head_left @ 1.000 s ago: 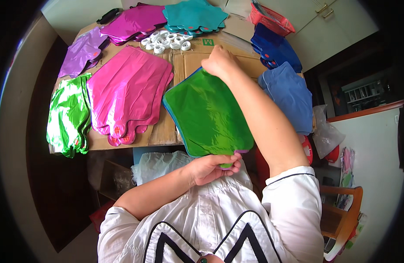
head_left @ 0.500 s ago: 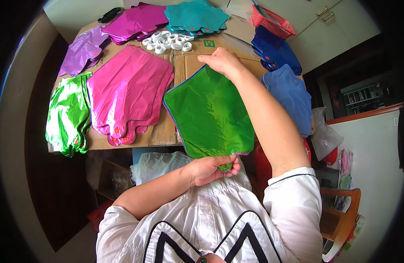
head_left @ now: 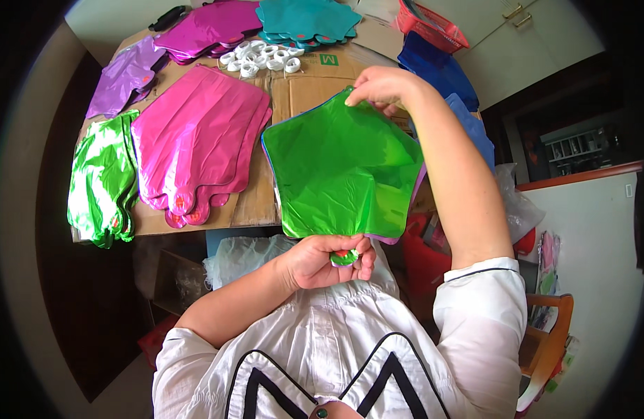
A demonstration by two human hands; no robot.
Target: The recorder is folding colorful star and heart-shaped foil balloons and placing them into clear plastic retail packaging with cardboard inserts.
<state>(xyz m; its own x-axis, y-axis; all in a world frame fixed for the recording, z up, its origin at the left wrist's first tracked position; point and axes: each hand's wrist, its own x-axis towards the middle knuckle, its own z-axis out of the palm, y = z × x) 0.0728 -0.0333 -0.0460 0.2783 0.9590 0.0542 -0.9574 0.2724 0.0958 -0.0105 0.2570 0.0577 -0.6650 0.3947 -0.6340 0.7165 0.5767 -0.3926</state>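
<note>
A flat, star-shaped green foil balloon (head_left: 343, 174) stretches between my hands at the table's near edge. Blue and purple rims peep out along its sides, so other sheets seem to lie behind it. My left hand (head_left: 325, 262) is closed round the balloon's bottom tab, whose green and red end shows between the fingers. At the far tip, my right hand (head_left: 385, 87) pinches the foil between thumb and fingers; part of that grip is hidden. To the left lie a pile of pink foil balloons (head_left: 200, 140) and a bright green pile (head_left: 102, 181).
White ribbon rolls (head_left: 262, 59) sit mid-table on the cardboard (head_left: 294, 105). Around them are purple (head_left: 126, 77), magenta (head_left: 210, 28), teal (head_left: 308, 21) and dark blue (head_left: 440, 73) foil piles. A red basket (head_left: 433, 28) stands far right; a wooden chair (head_left: 556, 342) is at my right.
My right hand has shifted right and slightly nearer, its fingers now bent over the balloon's far tip. My left hand has moved slightly left with the tab. The balloon looks flatter and brighter.
</note>
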